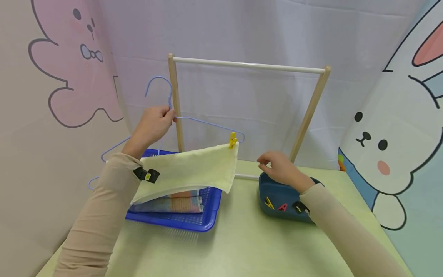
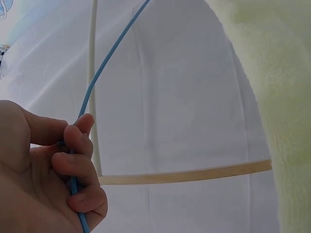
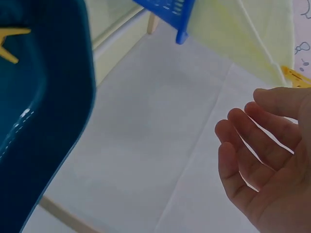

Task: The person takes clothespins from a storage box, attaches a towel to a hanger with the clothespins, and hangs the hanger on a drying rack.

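Note:
My left hand (image 1: 155,122) grips a blue wire hanger (image 1: 207,123) just below its hook, fingers curled round the wire in the left wrist view. A pale yellow towel (image 1: 190,165) hangs from the hanger, and a yellow clothespin (image 1: 233,140) clips its right corner. Whether another clip holds the left end is hidden behind my forearm. My right hand (image 1: 278,169) is above the left part of a dark blue bin (image 1: 263,196), holding nothing, its fingers loosely bent and apart in the right wrist view. Inside the bin lie a yellow clothespin (image 1: 269,203) and a pink clothespin (image 1: 282,207).
A blue basket (image 1: 207,219) with a folded multicoloured cloth (image 1: 183,204) stands under the towel. Behind it rises a drying rack with wooden posts (image 1: 309,111) and a white top bar (image 1: 249,66). More hanger wire shows left of the basket. Printed curtains surround the table (image 1: 242,246).

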`<state>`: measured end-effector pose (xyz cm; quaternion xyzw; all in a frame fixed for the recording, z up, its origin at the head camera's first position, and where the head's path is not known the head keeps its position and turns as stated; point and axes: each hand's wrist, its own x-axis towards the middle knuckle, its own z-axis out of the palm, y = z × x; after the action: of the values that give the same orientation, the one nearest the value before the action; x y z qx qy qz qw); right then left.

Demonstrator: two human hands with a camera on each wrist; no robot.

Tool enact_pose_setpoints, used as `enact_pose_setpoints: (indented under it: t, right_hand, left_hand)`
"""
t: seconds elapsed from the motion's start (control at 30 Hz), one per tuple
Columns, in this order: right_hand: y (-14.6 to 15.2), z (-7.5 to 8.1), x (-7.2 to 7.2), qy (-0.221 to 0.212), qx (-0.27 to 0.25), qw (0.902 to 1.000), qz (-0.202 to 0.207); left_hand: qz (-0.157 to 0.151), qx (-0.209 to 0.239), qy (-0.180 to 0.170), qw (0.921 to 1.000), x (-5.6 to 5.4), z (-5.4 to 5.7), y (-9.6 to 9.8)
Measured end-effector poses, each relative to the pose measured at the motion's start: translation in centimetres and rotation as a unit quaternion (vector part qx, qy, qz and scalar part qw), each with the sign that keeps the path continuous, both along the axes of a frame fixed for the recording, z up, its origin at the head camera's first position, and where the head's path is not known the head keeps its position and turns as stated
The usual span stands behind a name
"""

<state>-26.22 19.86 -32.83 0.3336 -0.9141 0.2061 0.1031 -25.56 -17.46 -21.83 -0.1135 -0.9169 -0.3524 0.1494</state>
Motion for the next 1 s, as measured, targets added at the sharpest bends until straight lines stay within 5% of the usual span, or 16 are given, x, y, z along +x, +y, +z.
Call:
enact_pose_setpoints:
  t: [0.67,1.0]
  right_hand:
    - [4.9,-2.6,-0.1,-0.079,0.066,0.9944,-0.022]
    - [7.0,-4.2,-0.2,-0.146,0.106,0.9834,-0.022]
  left_hand:
    - [-0.019,0.021,-0.003,0.9996,-0.4,0.3,1.2]
    - [-0.022,0.029,-0.011,0.9993,-0.3,0.8,2.0]
